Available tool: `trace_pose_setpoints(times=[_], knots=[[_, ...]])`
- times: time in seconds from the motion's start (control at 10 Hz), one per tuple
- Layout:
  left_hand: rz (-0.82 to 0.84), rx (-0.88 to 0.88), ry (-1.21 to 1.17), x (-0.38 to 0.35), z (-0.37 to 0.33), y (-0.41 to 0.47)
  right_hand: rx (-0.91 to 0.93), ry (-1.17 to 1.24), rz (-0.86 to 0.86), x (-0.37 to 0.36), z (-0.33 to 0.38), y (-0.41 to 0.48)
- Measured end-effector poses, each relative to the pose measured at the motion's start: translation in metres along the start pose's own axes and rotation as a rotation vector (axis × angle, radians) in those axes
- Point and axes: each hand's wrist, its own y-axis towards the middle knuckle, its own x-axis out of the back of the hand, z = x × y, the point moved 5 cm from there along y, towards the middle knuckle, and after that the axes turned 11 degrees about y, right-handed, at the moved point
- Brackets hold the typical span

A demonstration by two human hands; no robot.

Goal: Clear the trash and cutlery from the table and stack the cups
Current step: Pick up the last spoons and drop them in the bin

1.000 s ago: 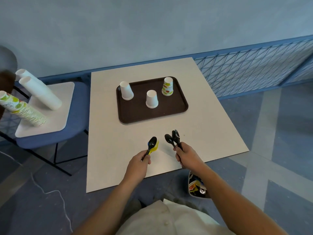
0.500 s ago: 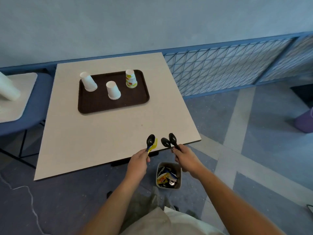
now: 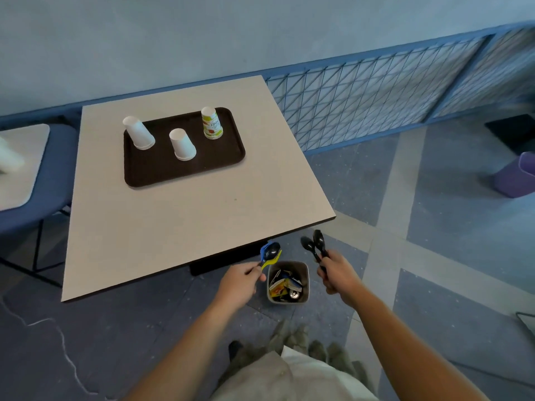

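Note:
My left hand grips a bundle of cutlery: a black spoon with a yellow piece and a blue piece. My right hand grips two black spoons. Both hands hover off the table's near right corner, either side of a small grey bin on the floor that holds wrappers and trash. On the white table lies a dark brown tray with two white cups and a printed cup stack, all upside down.
A blue chair with a white board and more cups stands left of the table. A blue mesh railing runs along the wall. A purple bin sits on the floor at far right. A white cable trails across the floor.
Both hands have carried the cutlery off the table's near edge and down to the right, over the floor beside the grey bin. My view has swung right.

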Motion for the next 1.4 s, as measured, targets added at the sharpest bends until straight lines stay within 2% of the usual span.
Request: trace_pose_setpoints(times=[0.4,0.5,0.7,1.0,1.3,1.4], knots=[[0.145,0.121,0.140,-0.049,0.009,0.031,-0.237,-0.126,-0.060,0.023,-0.093,0.029],[0.159,0.208,0.145,-0.072,0.013,0.045,-0.307,-0.196,-0.045,0.025,-0.109,0.042],[0.118,0.327,0.109,-0.124,0.040,0.092,-0.299,-0.332,0.043,0.014,-0.136,0.104],[0.052,0.369,0.203,-0.193,0.112,0.190,-0.248,-0.385,0.100,-0.002,-0.200,0.216],[0.204,0.358,0.334,-0.216,0.130,0.230,-0.304,-0.174,-0.042,-0.005,-0.246,0.285],[0.213,0.354,0.222,-0.213,0.131,0.224,-0.243,-0.230,-0.066,0.002,-0.219,0.257]])
